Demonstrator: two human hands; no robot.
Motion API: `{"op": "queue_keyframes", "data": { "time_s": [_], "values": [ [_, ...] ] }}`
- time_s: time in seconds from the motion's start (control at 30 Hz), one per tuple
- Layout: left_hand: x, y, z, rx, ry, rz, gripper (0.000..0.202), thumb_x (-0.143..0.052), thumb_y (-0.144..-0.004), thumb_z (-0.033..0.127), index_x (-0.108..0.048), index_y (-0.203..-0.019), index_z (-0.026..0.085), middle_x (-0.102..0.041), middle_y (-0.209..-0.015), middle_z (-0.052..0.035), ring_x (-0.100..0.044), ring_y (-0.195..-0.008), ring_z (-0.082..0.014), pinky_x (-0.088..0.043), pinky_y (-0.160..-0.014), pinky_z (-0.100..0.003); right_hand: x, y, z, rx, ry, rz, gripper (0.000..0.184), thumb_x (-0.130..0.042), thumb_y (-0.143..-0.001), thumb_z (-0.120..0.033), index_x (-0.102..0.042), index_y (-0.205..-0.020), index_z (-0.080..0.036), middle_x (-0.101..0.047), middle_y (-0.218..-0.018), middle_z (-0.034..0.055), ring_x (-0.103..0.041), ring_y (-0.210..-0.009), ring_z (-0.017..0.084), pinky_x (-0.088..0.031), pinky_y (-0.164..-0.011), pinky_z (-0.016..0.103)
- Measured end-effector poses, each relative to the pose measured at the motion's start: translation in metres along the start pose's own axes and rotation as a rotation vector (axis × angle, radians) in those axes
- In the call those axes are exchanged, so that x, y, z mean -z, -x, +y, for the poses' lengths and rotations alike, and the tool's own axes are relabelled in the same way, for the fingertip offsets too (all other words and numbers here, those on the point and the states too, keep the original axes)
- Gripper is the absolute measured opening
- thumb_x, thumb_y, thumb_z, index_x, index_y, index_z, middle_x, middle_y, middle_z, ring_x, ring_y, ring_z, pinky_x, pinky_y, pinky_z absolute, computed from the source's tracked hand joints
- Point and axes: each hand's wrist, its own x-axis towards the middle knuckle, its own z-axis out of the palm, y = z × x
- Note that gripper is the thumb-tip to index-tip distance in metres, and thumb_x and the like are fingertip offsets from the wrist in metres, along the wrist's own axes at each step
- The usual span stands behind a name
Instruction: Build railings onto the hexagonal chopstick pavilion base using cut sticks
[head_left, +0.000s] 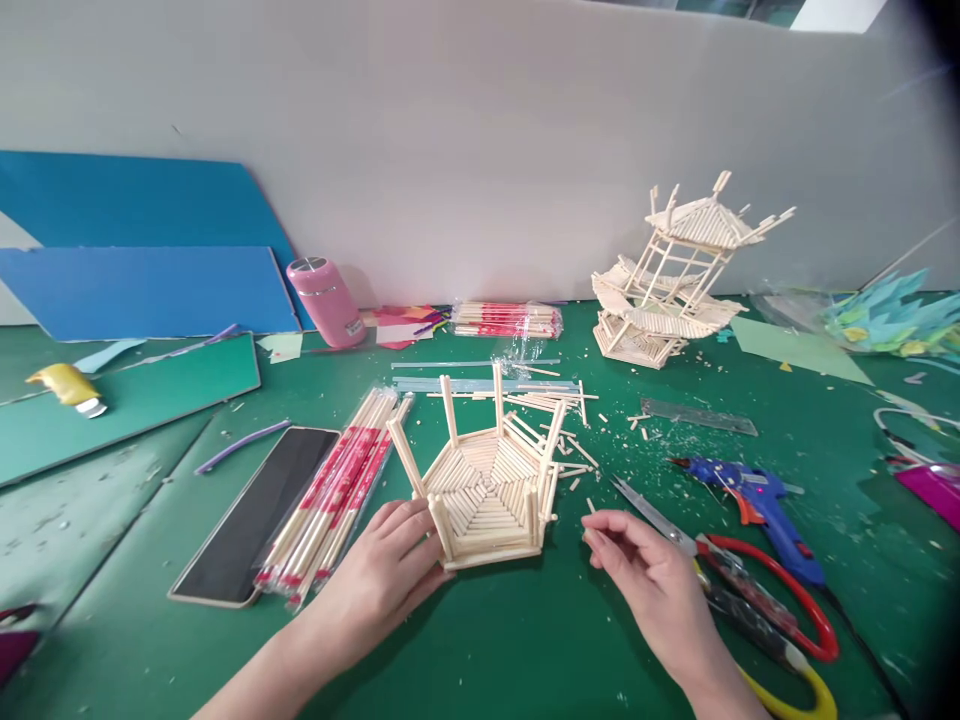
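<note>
A hexagonal base built of small wooden sticks [484, 490], with several posts standing up from its corners, lies on the green table mat [525, 640]. My left hand [386, 572] rests against its near left corner, fingers curled onto the edge. My right hand [645, 575] hovers just right of the base with its fingertips pinched together; whether they hold anything I cannot make out. Short cut stick pieces [574, 465] lie scattered between the base and that hand.
Red-handled scissors [750, 590] and a blue glue gun [757, 500] lie right of my right hand. Wrapped chopstick bundles [330, 495] and a dark ruler-like board [251, 515] lie left. A finished stick pavilion [671, 275], a pink bottle [326, 300] and blue boards [142, 285] stand behind.
</note>
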Motion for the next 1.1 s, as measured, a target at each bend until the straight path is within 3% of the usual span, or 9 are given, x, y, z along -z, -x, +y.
{"op": "queue_keyframes", "data": {
  "time_s": [0.17, 0.37, 0.67, 0.8, 0.9, 0.97, 1.1],
  "values": [
    [-0.001, -0.003, -0.004, -0.046, -0.032, -0.012, 0.018, -0.047, -0.087, 0.019, -0.057, -0.102, 0.017, -0.061, -0.102, -0.0103, -0.051, -0.106, -0.026, -0.049, -0.086, -0.041, -0.002, 0.01, 0.007, 0.013, 0.033, 0.014, 0.021, -0.055, -0.08, -0.04, -0.062, -0.089, -0.022, -0.062, -0.075, 0.0004, -0.059, -0.065, 0.011, -0.05, -0.061, 0.018],
    [0.006, -0.012, -0.006, -0.163, -0.1, -0.17, 0.016, -0.043, -0.089, 0.017, -0.057, -0.095, 0.014, -0.061, -0.098, -0.0099, -0.053, -0.103, -0.0251, -0.05, -0.087, -0.041, -0.003, 0.018, 0.012, 0.045, 0.079, 0.001, 0.02, -0.053, -0.081, -0.038, -0.062, -0.091, -0.022, -0.063, -0.078, 0.0006, -0.06, -0.066, 0.012, -0.049, -0.061, 0.019],
    [0.01, -0.004, -0.004, -0.113, -0.077, -0.169, 0.017, -0.041, -0.09, 0.02, -0.056, -0.098, 0.016, -0.06, -0.103, -0.0086, -0.05, -0.109, -0.0234, -0.048, -0.088, -0.037, -0.005, 0.021, 0.016, 0.082, 0.135, 0.012, 0.018, -0.054, -0.081, -0.036, -0.059, -0.091, -0.022, -0.063, -0.076, -0.0002, -0.059, -0.066, 0.011, -0.048, -0.06, 0.018],
    [0.011, 0.017, 0.008, 0.024, -0.083, -0.077, 0.017, -0.049, -0.086, 0.02, -0.057, -0.1, 0.015, -0.06, -0.098, -0.0113, -0.054, -0.097, -0.0269, -0.05, -0.077, -0.041, -0.006, 0.025, 0.013, 0.179, 0.194, 0.071, 0.014, -0.054, -0.082, -0.03, -0.057, -0.092, -0.022, -0.065, -0.074, -0.0004, -0.061, -0.065, 0.01, -0.049, -0.059, 0.017],
    [0.006, 0.023, 0.04, 0.22, 0.225, 0.069, 0.013, -0.048, -0.084, 0.013, -0.06, -0.089, 0.017, -0.06, -0.083, -0.0063, -0.057, -0.076, -0.0184, -0.049, -0.068, -0.032, -0.013, 0.035, 0.004, 0.356, 0.244, 0.092, 0.01, -0.055, -0.081, -0.023, -0.055, -0.091, -0.022, -0.065, -0.069, -0.0018, -0.061, -0.06, 0.01, -0.049, -0.056, 0.017],
    [0.001, 0.016, 0.065, 0.346, 0.511, 0.061, 0.014, -0.046, -0.086, 0.016, -0.06, -0.085, 0.018, -0.06, -0.078, -0.0044, -0.057, -0.068, -0.0139, -0.048, -0.06, -0.023, -0.02, 0.043, -0.003, 0.504, 0.251, 0.051, 0.014, -0.055, -0.079, -0.016, -0.053, -0.092, -0.023, -0.065, -0.067, -0.0023, -0.06, -0.056, 0.01, -0.049, -0.055, 0.018],
    [-0.011, -0.008, 0.096, 0.593, 0.789, -0.039, 0.021, -0.05, -0.084, 0.029, -0.062, -0.073, 0.016, -0.059, -0.065, -0.0022, -0.053, -0.059, -0.0124, -0.041, -0.054, -0.022, -0.03, 0.052, -0.013, 0.728, 0.268, -0.031, 0.028, -0.055, -0.077, -0.01, -0.048, -0.1, -0.023, -0.065, -0.065, -0.0013, -0.06, -0.054, 0.012, -0.05, -0.053, 0.023]
  ]
}}
